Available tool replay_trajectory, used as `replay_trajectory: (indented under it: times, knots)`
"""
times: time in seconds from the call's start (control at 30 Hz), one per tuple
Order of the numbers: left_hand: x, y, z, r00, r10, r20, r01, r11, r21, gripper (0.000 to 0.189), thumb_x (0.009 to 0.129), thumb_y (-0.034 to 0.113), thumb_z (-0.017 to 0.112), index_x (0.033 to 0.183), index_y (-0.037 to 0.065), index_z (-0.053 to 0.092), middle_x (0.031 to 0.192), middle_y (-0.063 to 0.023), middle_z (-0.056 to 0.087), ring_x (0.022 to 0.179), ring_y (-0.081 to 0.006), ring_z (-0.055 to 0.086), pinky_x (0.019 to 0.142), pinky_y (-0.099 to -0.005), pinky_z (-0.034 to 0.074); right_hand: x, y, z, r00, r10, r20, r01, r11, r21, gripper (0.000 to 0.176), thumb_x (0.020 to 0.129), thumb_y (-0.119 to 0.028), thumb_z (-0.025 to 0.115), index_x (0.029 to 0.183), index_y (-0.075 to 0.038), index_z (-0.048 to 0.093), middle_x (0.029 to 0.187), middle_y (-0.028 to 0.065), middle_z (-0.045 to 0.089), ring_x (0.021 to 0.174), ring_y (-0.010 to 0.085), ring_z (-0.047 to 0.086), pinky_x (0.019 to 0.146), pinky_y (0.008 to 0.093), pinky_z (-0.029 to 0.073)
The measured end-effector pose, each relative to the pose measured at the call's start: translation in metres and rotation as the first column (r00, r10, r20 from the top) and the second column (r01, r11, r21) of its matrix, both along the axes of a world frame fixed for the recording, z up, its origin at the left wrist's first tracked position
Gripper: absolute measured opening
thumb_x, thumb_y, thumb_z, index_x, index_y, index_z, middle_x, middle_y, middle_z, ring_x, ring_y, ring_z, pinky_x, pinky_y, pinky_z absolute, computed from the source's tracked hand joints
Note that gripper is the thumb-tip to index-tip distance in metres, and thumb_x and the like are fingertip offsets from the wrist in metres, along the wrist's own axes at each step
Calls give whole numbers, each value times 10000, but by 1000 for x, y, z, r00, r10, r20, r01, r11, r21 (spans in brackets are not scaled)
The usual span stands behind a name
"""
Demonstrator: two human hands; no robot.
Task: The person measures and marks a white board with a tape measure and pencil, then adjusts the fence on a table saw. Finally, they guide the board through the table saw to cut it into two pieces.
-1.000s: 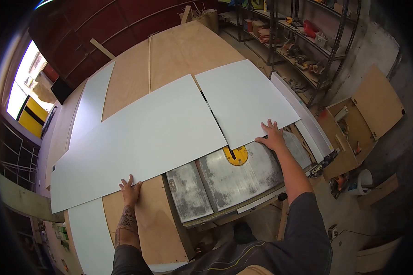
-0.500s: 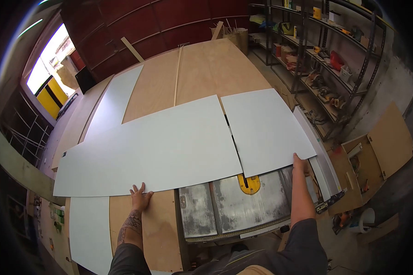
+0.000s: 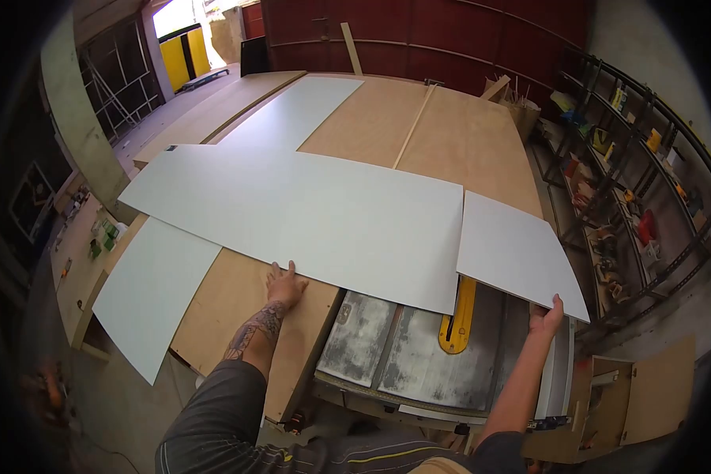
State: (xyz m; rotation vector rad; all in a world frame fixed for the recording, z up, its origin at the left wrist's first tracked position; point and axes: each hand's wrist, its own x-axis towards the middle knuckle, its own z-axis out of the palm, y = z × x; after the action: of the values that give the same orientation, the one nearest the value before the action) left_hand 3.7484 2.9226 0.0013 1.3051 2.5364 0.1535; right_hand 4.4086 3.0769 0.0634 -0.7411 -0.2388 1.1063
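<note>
Lying across the bench (image 3: 466, 142), the large white panel (image 3: 308, 213) was pressed at its near edge by the left hand (image 3: 283, 286), fingers spread. The small white panel (image 3: 513, 253) was pinched at its near corner by the right hand (image 3: 547, 317). The saw top (image 3: 403, 347) was seen between the hands.

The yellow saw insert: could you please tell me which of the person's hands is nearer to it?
Right. The right hand grips the small white panel close to the right of the yellow insert; the left hand lies far left, at the edge of the large white panel.
</note>
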Motion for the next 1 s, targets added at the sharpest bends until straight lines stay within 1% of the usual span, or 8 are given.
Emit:
replay_trajectory:
  times: [0.1,0.3,0.4,0.5,0.7,0.8,0.93,1.0]
  knots:
    - [19,-47,-38,983,-185,2,183,973,139,828,1012,558,544,1613,34,320,1664,-331,207,1558,-465,192,1270,-540,181,-29,-44,29,998,-32,62,30,999,40,459,995,-151,597,1385,69,497,1344,176,591,1220,306,607,1040,447,535]
    - [52,-197,-35,947,-272,172,204,920,336,763,999,538,595,1528,2,472,1594,-275,414,1498,-405,377,1234,-493,301,-88,-163,72,978,136,157,-159,976,147,488,1018,-182,559,1427,73,479,1426,173,554,1324,318,534,1160,458,421]
    - [55,-277,-12,625,-279,729,4,935,355,676,1060,459,574,1515,-31,470,1458,-208,598,1302,-311,620,1107,-403,463,-119,-213,81,941,304,150,-328,928,174,503,1025,-205,559,1443,62,476,1452,182,549,1349,338,526,1170,497,415]
    - [51,-358,22,348,-211,913,-276,908,315,668,1092,479,511,1523,-29,461,1463,-208,586,1330,-291,594,1107,-398,467,-157,-258,85,889,440,129,-456,876,157,501,1037,-217,565,1444,62,479,1461,196,552,1357,349,529,1176,520,419]
    - [21,-506,76,120,-425,897,-769,531,355,790,1083,620,374,1580,5,358,1461,-226,564,1369,-291,551,1142,-401,456,-288,-351,86,565,803,188,-824,537,182,466,1059,-203,551,1429,74,487,1425,195,581,1329,317,556,1150,479,442]
    - [22,-570,88,144,-504,851,-841,390,374,825,1076,645,351,1600,9,316,1485,-231,527,1368,-287,543,1126,-426,466,-371,-403,79,419,872,253,-908,411,88,464,1045,-197,565,1404,89,494,1371,191,614,1277,309,599,1127,466,463]
    - [50,-647,70,289,-47,956,-953,86,292,719,1121,452,429,1658,79,128,1477,-206,486,1250,-284,580,1043,-443,504,-466,-487,78,112,924,365,-993,120,1,496,975,-119,656,1419,26,490,1315,158,624,1240,297,615,1077,459,500]
    - [64,-687,40,134,-2,991,-987,-89,133,750,1121,387,474,1659,102,37,1420,-156,534,1273,-253,587,1028,-414,510,-505,-533,77,-59,941,333,-996,-33,-82,437,973,-88,666,1368,35,525,1248,158,656,1149,276,665,999,427,550]
